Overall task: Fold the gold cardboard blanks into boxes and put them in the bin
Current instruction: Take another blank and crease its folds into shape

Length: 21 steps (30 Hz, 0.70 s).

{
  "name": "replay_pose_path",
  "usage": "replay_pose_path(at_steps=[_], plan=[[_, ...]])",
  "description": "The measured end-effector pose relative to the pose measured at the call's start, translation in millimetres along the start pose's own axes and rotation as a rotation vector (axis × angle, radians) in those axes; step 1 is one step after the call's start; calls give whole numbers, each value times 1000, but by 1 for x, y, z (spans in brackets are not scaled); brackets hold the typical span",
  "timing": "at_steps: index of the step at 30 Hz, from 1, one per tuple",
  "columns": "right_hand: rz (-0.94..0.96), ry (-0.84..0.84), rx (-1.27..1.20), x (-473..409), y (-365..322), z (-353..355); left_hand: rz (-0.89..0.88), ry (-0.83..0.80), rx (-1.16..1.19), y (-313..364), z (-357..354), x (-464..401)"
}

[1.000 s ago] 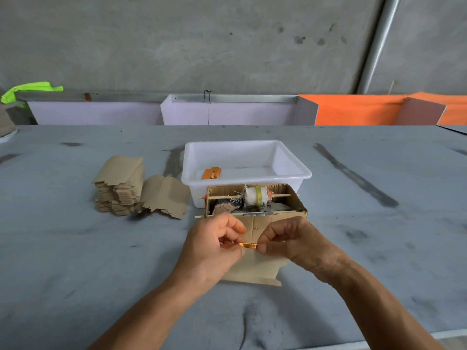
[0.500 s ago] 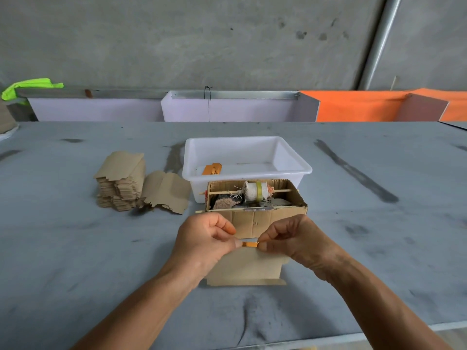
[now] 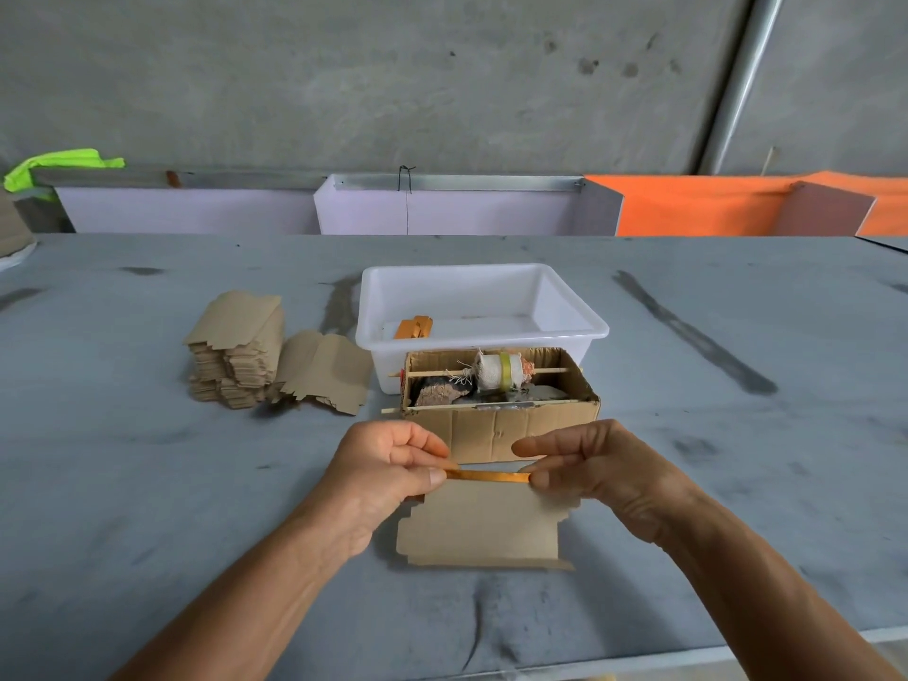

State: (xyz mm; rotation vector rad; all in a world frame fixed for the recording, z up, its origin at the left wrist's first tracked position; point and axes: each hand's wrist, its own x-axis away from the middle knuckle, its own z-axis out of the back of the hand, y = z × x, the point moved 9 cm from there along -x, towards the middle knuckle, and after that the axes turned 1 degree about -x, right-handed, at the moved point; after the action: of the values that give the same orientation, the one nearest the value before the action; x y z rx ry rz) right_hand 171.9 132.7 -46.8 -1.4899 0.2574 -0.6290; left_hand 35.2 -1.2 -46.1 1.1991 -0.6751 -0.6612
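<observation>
both hands pinch the top edge of a gold cardboard blank (image 3: 479, 530) lying on the desk (image 3: 147, 484), left hand (image 3: 388, 469) and right hand (image 3: 597, 466) creasing its gold flap; folding is under way, next comes raising the sides, the bin (image 3: 484, 307) waits just beyond

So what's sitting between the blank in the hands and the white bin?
In the head view, an open brown cardboard box holding a wrapped spool on a stick stands between the blank and the white bin.
</observation>
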Motion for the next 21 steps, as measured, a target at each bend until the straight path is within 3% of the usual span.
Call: replay_pose_path(at_steps=[5, 9, 13, 18, 21], plan=[[26, -33, -13, -2, 3, 0, 24, 15, 41, -3, 2, -1], [84, -96, -206, 6, 14, 2, 106, 76, 116, -13, 11, -4], [205, 38, -237, 22, 26, 20, 198, 107, 213, -27, 17, -5], [314, -24, -137, 33, 18, -8, 266, 71, 323, -32, 6, -5], [328, 92, -178, 32, 14, -6, 245, 56, 415, -27, -1, -2]])
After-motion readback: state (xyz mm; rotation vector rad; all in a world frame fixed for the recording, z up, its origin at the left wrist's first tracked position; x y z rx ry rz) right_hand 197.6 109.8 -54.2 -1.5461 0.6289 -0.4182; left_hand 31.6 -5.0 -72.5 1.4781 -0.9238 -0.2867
